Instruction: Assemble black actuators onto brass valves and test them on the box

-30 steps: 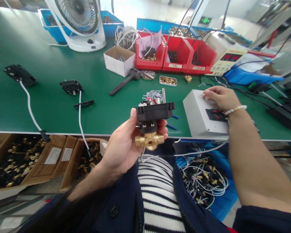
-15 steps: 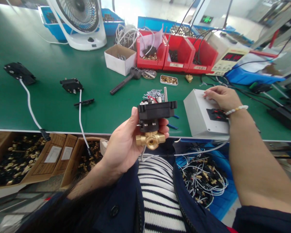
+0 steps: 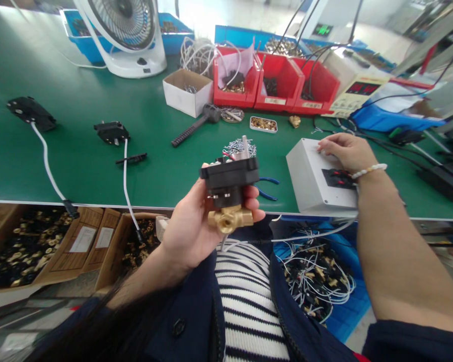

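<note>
Green table [image 3: 86,176] is filling most of the view. Counting along the back: one fan [image 3: 125,35], three red bins [image 3: 275,102], one power supply [image 3: 358,95]. Nearer: one white box [image 3: 183,98], one hammer [image 3: 191,131], one small tray [image 3: 264,130] that is holding brass bits, one brass lump [image 3: 295,121]. Two black housings [image 3: 112,131] with white leads are lying at left; one flat black piece [image 3: 134,159] is sitting beside the nearer one. Two cardboard boxes [image 3: 64,264] of parts are standing below the table edge at left, and one blue crate [image 3: 353,317] of cabled parts is standing below at right.

One valve [image 3: 230,191], black on top and brass below, is partly hiding the clip pile [image 3: 237,147] and the blue handles [image 3: 269,196]. One grey cable [image 3: 324,233] is crossing above the crate.

Left hand [image 3: 191,223] is gripping the valve from below, fingers curling behind it, near the table's front edge. Right hand [image 3: 343,151] is resting on the grey box [image 3: 311,173], thumb and fingertips bunching at its top; cannot tell whether they are pinching anything. Valve is sitting left of the box, well apart from the right hand.
</note>
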`<state>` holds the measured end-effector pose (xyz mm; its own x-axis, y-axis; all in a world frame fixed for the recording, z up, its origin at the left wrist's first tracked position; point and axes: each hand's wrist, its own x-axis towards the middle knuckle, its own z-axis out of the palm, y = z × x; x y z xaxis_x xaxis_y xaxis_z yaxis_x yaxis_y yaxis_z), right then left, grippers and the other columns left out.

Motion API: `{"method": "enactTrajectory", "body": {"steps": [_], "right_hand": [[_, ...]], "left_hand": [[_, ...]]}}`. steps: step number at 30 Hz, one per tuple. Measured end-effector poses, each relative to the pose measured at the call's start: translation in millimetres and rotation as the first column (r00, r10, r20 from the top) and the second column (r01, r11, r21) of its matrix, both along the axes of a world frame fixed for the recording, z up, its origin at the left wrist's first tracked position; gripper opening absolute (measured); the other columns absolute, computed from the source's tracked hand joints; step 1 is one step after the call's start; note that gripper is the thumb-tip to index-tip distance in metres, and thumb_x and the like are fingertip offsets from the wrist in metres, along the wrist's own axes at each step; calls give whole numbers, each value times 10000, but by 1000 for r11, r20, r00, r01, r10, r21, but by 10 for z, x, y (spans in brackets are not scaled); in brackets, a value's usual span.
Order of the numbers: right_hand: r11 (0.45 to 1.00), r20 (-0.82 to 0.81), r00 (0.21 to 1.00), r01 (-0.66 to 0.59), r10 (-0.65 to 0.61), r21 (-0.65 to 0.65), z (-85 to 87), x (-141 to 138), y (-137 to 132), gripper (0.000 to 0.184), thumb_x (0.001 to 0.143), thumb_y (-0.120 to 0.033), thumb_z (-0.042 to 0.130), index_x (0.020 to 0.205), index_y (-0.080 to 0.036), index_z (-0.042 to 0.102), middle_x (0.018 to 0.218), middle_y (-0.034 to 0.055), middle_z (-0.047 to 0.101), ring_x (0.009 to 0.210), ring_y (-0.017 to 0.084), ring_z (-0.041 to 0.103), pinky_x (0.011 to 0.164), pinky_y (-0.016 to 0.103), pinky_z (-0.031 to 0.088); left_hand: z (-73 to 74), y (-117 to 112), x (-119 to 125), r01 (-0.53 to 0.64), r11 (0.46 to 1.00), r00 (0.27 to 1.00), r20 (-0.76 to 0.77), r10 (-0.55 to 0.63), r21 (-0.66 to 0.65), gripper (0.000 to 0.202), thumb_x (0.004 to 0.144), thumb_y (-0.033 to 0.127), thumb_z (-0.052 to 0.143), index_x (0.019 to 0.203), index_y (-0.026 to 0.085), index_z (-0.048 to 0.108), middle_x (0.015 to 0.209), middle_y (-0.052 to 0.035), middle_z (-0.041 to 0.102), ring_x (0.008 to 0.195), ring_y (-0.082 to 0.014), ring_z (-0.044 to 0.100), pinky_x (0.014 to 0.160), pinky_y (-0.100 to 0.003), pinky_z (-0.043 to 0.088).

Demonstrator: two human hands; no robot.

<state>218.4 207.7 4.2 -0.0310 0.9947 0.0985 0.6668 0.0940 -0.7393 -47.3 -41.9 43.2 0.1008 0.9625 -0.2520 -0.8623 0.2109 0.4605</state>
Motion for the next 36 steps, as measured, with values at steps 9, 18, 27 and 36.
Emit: {"method": "enactTrajectory", "body": {"steps": [9,18,27,36], "right_hand": [[999,4,999,37,-37,-32,60,-81,-61,76,873,-141,698,803,-139,668,686,-10,578,626,75,467,670,272,343],[999,11,999,37,-37,-21,0,-37,11,44,844,-177,722,841,-137,707,716,13,613,627,88,468,684,294,366],[997,37,999,-18,21,-71,20,-28,23,83,762,-200,736,826,-160,701,775,21,655,674,120,485,702,306,384],[999,40,998,-45,46,-15,-11,15,122,80,743,-258,715,751,-179,702,766,53,692,713,171,534,761,351,413]], "left_hand": [[-92,-56,-81,166,949,930,279,-241,269,285,985,232,472,938,116,728,688,-35,705,586,-126,695,690,-280,650],[-110,-43,-61,221,916,947,149,-284,335,148,810,297,815,896,193,753,647,-1,713,538,-125,680,652,-247,628],[-165,-8,-84,218,843,970,-17,-241,492,269,804,395,803,906,161,718,655,0,710,556,-110,670,741,-238,597],[-264,26,-110,291,875,956,-146,-254,387,610,982,604,344,887,105,682,476,-46,618,447,-190,624,615,-309,517]]}}
